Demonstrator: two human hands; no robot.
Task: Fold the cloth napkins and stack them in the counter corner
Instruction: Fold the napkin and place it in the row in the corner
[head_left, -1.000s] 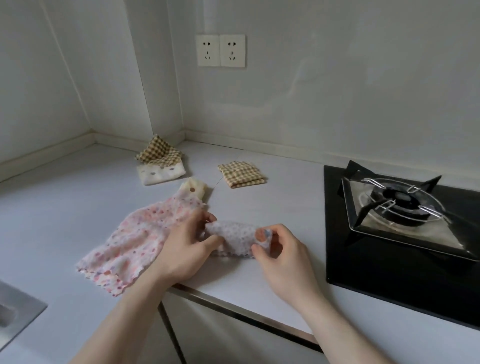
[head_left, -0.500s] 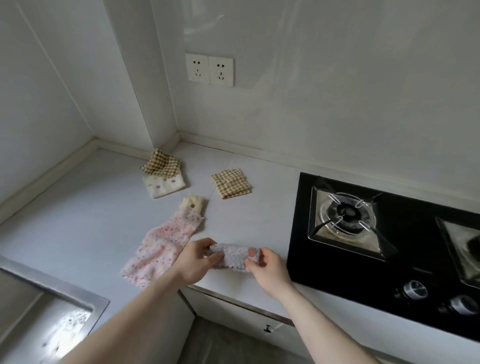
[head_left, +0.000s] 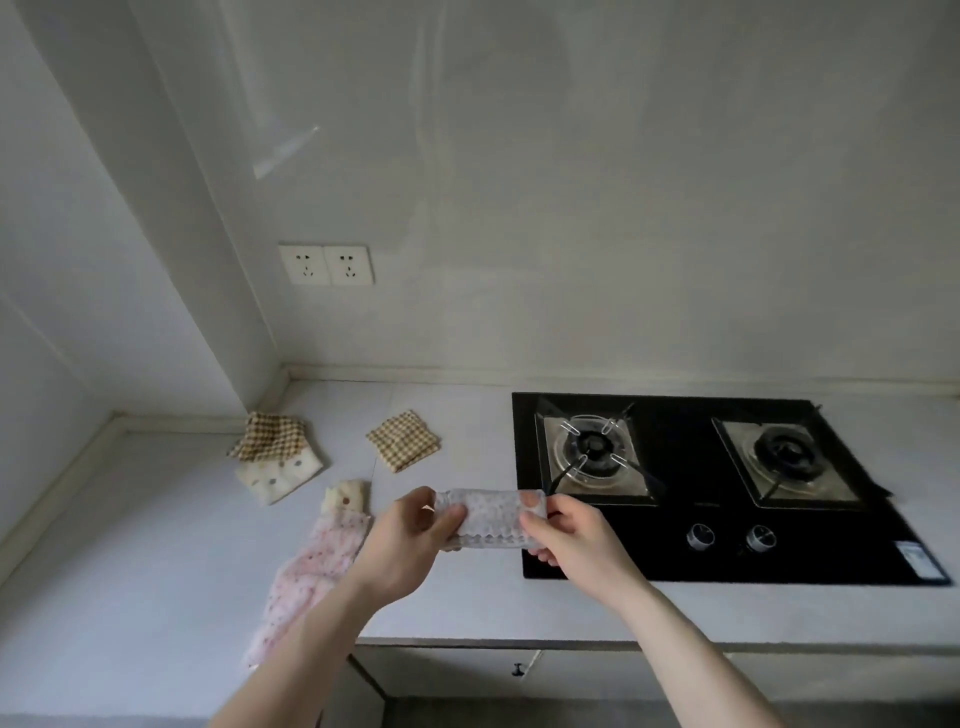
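Napkins lie across your counter (head_left: 156, 519): at far left a checked napkin (head_left: 270, 436) rests on a cream cloth (head_left: 278, 473) near the corner, a pink floral cloth (head_left: 317, 561) runs along your left forearm, and a folded checked napkin (head_left: 402, 440) sits alone further back. Your left hand (head_left: 402, 545) pinches the left end of the folded dotted napkin (head_left: 488, 517), thumb on the near face, fingers curled behind. The napkin's long axis runs left to right, held up off the counter between both hands. Your right hand (head_left: 571, 535) grips its right end, thumb on top, just in front of the black stove (head_left: 727, 493).
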